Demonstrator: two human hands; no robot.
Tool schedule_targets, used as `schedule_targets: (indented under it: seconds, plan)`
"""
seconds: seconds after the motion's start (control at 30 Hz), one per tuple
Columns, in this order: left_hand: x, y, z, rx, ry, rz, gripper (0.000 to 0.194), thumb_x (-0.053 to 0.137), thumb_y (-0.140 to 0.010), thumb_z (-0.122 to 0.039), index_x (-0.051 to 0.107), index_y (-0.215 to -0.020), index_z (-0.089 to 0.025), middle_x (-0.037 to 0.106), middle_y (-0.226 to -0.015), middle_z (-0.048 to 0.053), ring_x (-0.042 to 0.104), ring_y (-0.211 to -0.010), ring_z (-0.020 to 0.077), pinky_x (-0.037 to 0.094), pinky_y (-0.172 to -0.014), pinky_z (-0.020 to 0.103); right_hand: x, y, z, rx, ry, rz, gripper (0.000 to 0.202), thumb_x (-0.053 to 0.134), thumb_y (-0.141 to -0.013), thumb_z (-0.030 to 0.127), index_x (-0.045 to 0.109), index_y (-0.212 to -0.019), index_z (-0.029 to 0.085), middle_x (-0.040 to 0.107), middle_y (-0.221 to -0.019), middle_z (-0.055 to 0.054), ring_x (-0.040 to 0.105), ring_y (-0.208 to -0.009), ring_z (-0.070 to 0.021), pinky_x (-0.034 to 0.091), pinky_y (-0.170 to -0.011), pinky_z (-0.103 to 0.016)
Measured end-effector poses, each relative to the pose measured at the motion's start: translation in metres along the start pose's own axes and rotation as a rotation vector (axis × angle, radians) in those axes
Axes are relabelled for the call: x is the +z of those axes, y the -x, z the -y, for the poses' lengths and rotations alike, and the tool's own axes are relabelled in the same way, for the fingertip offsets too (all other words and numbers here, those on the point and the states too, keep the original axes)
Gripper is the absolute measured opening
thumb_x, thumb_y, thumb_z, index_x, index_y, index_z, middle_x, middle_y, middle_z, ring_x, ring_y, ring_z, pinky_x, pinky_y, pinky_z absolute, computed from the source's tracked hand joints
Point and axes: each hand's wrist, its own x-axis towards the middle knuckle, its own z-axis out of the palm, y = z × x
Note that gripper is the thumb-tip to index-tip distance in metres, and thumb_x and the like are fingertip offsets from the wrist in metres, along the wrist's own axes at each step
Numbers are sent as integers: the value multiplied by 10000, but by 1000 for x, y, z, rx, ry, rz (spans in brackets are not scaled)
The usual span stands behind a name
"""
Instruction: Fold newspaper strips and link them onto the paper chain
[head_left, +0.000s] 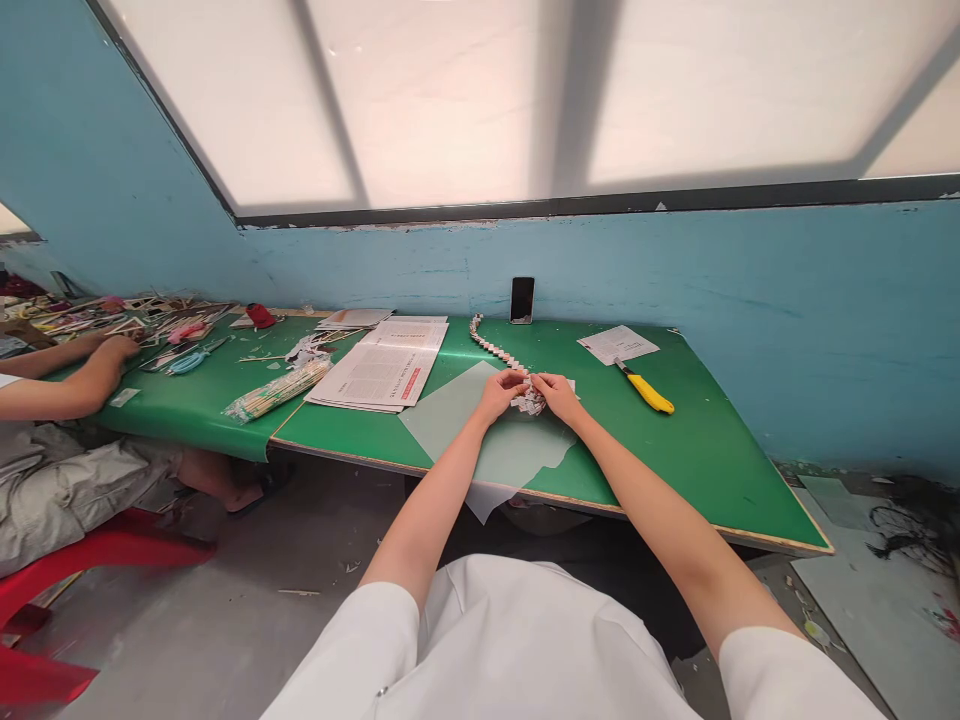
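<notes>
A chain of folded paper (501, 353) zigzags across the green table towards the wall, and its near end bunches up between my hands. My left hand (501, 394) is closed, its fingertips pinching the bunched paper from the left. From the other side, my right hand (556, 397) pinches the same folded paper. Both hands sit over a translucent sheet (495, 450) that overhangs the table's front edge. The small folds under my fingertips are partly hidden.
A yellow-handled knife (649, 393) touches a white paper (616, 345) at right. Printed sheets (382, 365) and a bag of sticks (277, 392) lie left. A phone (522, 300) leans on the wall. A co-worker's hands (112, 352) are at far left, near scattered strips.
</notes>
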Motion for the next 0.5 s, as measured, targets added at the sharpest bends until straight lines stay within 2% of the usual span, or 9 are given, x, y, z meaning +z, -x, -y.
schedule_targets:
  seconds: [0.27, 0.5]
  plan:
    - [-1, -1, 2, 6, -25, -13, 446, 893, -654, -446, 707, -921, -140, 742, -891, 86, 675, -818, 197, 537, -809, 377, 0, 0, -3, -11, 52, 15, 554, 454, -966, 658, 467, -637, 213, 422, -585, 21, 363, -570, -152, 289, -564, -295]
    - [0, 0, 0, -10, -27, 34, 490, 873, -682, -476, 678, -988, -146, 734, -905, 76, 671, -816, 180, 530, -788, 337, -1, -1, -1, -46, 153, -8, 523, 451, -959, 639, 524, -666, 212, 522, -619, -8, 428, -618, -176, 321, -588, -305]
